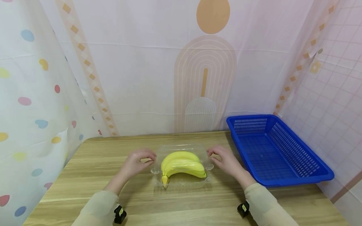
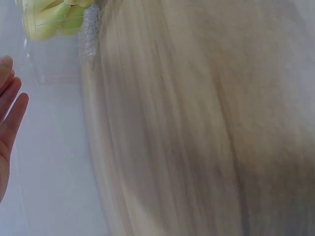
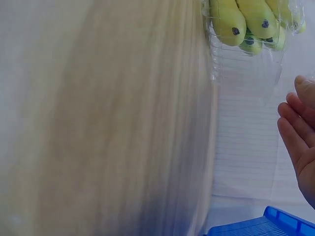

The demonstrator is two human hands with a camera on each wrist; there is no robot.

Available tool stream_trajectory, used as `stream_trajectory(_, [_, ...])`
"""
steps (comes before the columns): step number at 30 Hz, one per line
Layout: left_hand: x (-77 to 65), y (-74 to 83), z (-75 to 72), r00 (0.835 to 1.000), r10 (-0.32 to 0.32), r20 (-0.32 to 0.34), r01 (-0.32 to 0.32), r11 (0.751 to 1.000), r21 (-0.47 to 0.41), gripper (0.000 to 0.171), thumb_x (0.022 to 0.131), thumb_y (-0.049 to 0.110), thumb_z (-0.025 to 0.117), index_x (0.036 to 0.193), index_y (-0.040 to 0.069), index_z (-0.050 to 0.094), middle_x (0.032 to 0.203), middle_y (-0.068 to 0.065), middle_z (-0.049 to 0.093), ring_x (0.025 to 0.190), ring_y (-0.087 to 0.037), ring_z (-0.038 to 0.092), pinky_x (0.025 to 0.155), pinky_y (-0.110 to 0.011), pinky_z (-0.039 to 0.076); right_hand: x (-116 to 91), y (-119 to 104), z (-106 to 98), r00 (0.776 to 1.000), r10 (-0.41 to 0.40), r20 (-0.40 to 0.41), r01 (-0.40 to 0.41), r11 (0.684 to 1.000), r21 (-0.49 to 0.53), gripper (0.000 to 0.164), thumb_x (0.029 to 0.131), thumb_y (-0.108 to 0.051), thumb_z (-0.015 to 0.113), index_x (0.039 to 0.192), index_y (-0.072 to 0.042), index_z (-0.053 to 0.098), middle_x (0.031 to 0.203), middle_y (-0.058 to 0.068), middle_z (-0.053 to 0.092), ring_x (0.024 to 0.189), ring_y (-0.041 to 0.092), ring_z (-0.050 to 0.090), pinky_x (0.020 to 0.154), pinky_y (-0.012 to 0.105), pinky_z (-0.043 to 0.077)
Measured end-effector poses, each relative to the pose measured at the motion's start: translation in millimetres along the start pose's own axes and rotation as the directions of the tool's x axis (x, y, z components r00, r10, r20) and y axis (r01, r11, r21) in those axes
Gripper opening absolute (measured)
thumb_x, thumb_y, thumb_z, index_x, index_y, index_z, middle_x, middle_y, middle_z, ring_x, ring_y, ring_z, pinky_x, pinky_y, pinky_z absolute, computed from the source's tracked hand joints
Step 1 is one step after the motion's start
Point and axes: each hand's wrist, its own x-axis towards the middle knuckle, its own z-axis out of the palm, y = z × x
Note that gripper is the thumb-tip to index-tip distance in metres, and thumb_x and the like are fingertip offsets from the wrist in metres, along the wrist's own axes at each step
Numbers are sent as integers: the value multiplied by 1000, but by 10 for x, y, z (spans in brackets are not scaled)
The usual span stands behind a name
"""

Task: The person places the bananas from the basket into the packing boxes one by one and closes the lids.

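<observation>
A bunch of yellow bananas [image 1: 181, 163] lies in a clear plastic clamshell container [image 1: 195, 186] on the table, stem end to the left and front. The container's see-through lid [image 1: 181, 147] is raised over the bananas. My left hand [image 1: 138, 160] pinches the lid's left edge between thumb and fingers, while my right hand [image 1: 223, 159] pinches its right edge. From the left wrist, the fingers [image 2: 10, 110] appear beside the clear plastic. The right wrist view shows dark banana tips [image 3: 236, 31] inside the container and the fingers [image 3: 295, 123] at its side.
A blue plastic basket [image 1: 282, 180] with slotted sides stands on the right of the wooden table [image 1: 107, 153], close to my right forearm. Patterned curtains [image 1: 135, 78] hang behind and at both sides. A small black device sits at each wrist.
</observation>
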Motion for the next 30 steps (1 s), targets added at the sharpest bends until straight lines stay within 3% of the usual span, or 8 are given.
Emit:
stream_trajectory(9, [-60, -18, -7, 996, 68, 50, -70, 996, 53, 32, 61, -16, 85, 81, 7, 74, 92, -6, 73, 87, -27, 69, 91, -10, 46, -25, -29, -32, 996, -38, 77, 48, 990, -136, 26, 81, -2, 81, 92, -13, 60, 110, 7, 69, 106, 24, 65, 89, 39, 56])
stream_trajectory(19, [-79, 35, -38, 984, 134, 121, -151, 977, 148, 34, 61, -12, 86, 83, 10, 75, 95, -8, 73, 86, -27, 70, 76, -24, 58, -55, -62, -48, 990, -80, 116, 105, 968, -227, 25, 80, -3, 82, 92, -13, 62, 113, 7, 69, 108, 25, 64, 90, 39, 56])
stream_trajectory(30, [-78, 44, -49, 975, 156, 159, -182, 969, 169, 34, 60, -12, 87, 83, 9, 74, 95, -8, 72, 87, -27, 70, 75, -27, 59, -78, -59, -54, 981, -162, 103, 184, 948, -260, 27, 76, 1, 84, 91, -12, 66, 110, 6, 70, 103, 24, 65, 86, 37, 57])
